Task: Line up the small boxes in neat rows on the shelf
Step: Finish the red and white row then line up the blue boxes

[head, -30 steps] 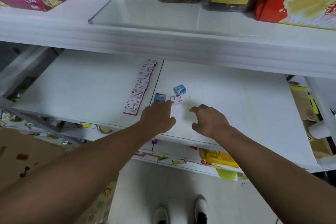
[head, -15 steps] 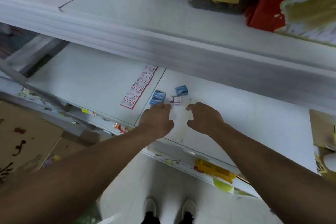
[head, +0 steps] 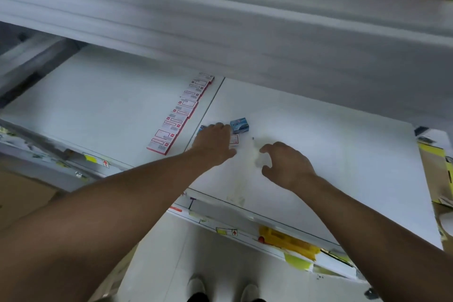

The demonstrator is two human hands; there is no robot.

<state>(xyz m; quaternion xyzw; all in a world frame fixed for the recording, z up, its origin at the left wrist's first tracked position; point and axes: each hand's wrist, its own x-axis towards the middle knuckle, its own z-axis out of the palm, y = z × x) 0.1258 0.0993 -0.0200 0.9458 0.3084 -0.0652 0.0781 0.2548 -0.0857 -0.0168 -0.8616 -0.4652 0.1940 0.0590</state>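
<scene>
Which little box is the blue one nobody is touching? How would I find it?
Look at the white lower shelf, right of the seam running front to back. Just beyond the left hand stands a small blue cardboard box. Unlike the red-and-white boxes lined up left of the seam, it is blue.

Both of your forearms are bare from the near edge of the view down to the wrist, with no sleeve, cuff or band showing on either. Your left hand and your right hand are bare too, with no glove and no ring visible, though the fingers are somewhat blurred. Below and behind your hands, your two feet show in pale shoes with dark trouser hems just above them.
</scene>
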